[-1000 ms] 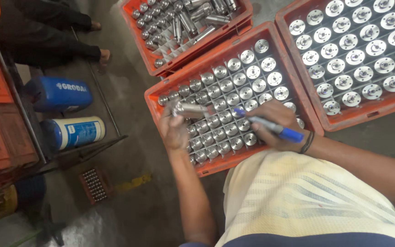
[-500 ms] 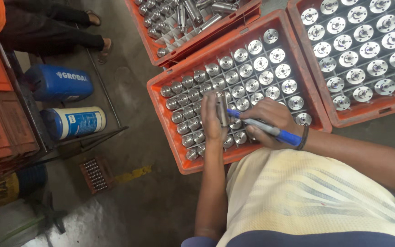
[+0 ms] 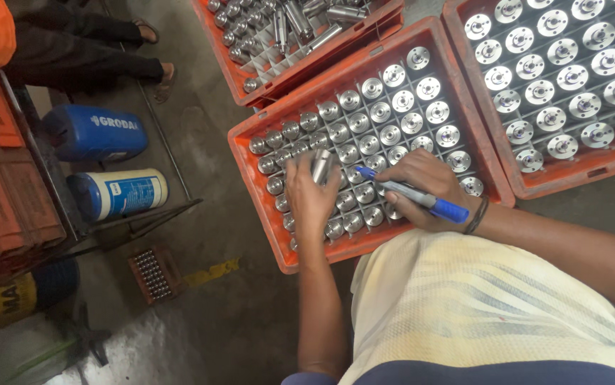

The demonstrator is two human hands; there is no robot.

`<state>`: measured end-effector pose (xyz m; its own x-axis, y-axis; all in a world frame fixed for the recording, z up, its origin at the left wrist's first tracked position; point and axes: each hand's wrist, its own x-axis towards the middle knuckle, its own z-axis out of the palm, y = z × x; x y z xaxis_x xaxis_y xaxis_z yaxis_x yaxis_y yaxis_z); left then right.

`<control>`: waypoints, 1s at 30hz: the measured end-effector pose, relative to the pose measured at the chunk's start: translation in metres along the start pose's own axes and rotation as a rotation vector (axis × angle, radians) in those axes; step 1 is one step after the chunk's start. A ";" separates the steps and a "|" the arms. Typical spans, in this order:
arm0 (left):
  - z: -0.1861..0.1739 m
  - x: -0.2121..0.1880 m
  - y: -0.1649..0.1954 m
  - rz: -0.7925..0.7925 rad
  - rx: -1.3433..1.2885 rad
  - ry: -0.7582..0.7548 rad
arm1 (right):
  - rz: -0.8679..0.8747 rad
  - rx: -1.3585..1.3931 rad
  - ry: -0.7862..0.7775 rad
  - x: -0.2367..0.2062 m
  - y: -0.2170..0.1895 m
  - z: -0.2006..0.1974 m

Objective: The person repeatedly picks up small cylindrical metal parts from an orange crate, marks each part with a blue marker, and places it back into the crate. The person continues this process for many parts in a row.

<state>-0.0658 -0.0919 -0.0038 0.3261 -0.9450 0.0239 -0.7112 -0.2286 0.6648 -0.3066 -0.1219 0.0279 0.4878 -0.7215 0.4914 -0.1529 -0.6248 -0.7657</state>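
Item: orange plastic crate (image 3: 250,153), rectangular, set at a slant on the grey floor (image 3: 200,235), its inside split by a pale grid into small square cells. Contents: short metal cylinders (image 3: 393,107), bright silver, standing upright one to a cell, each showing a round flat top with a small centre hole; nearly every visible cell is filled. Left hand (image 3: 311,196): over the crate's near left part, fingers closed around one metal cylinder (image 3: 321,165), which is lifted clear of the grid and tilted, its smooth polished side showing. Right hand (image 3: 428,189): over the crate's near right part, gripping a blue marker pen (image 3: 411,196), tip toward the held cylinder and close to it; whether the tip touches cannot be told. A dark band (image 3: 477,216) circles the right wrist. Right of the crate, touching its long side: a second orange crate (image 3: 535,187) with larger flanged silver discs in rows. Beyond the crate's far end: a third orange crate (image 3: 321,60), its silver parts partly lying loose and crosswise. Left of the crate: a blue canister (image 3: 93,133) and a blue-and-white canister (image 3: 118,194) lying on a low wire rack. Far left beyond these: another person's sandalled feet (image 3: 157,50).
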 end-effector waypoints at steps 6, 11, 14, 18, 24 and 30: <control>0.003 0.015 -0.001 0.044 0.143 0.080 | 0.043 -0.006 -0.007 -0.002 0.002 0.000; 0.010 0.049 -0.011 -0.033 0.244 0.051 | 0.062 -0.009 -0.026 -0.004 0.001 0.000; -0.017 0.054 -0.028 0.187 0.072 0.122 | 0.043 -0.027 0.027 -0.004 0.001 -0.007; -0.021 0.038 -0.037 0.023 -0.900 0.078 | 0.031 -0.048 -0.012 0.001 0.000 -0.005; 0.038 0.002 -0.021 -0.260 -1.146 -0.185 | -0.223 -0.006 -0.087 0.014 0.006 0.018; 0.049 -0.009 -0.015 -0.156 -1.209 -0.145 | -0.218 0.038 -0.092 -0.002 0.004 0.018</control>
<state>-0.0882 -0.0913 -0.0507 0.2289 -0.9618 -0.1501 0.3897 -0.0508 0.9196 -0.2929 -0.1178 0.0164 0.5820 -0.5396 0.6083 -0.0041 -0.7500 -0.6614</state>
